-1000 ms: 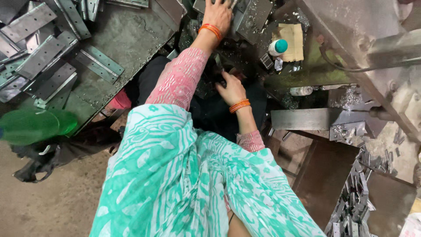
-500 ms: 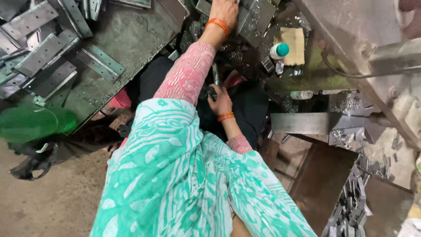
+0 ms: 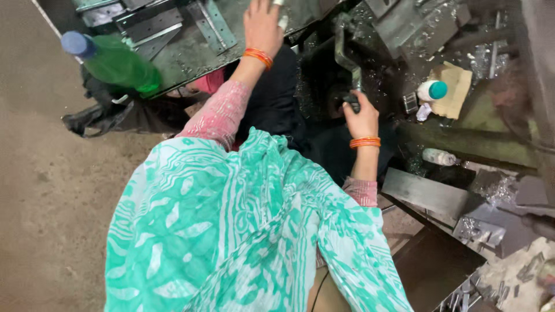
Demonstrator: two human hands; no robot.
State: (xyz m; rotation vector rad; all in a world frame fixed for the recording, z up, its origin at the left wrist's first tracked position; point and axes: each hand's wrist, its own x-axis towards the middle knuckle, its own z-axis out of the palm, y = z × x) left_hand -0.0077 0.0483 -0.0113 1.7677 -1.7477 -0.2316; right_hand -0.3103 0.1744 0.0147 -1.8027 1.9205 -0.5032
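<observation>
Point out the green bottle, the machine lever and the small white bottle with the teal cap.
green bottle [image 3: 118,65], head view, on its green body.
machine lever [image 3: 346,58], head view, on the bent metal bar above the right hand [image 3: 361,118].
small white bottle [image 3: 432,91], head view, on its teal cap.

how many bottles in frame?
3. A green bottle with a blue cap stands upper left by the table edge. A small white bottle with a teal cap sits upper right. A clear bottle lies below it. Clutter may hide more.
</observation>
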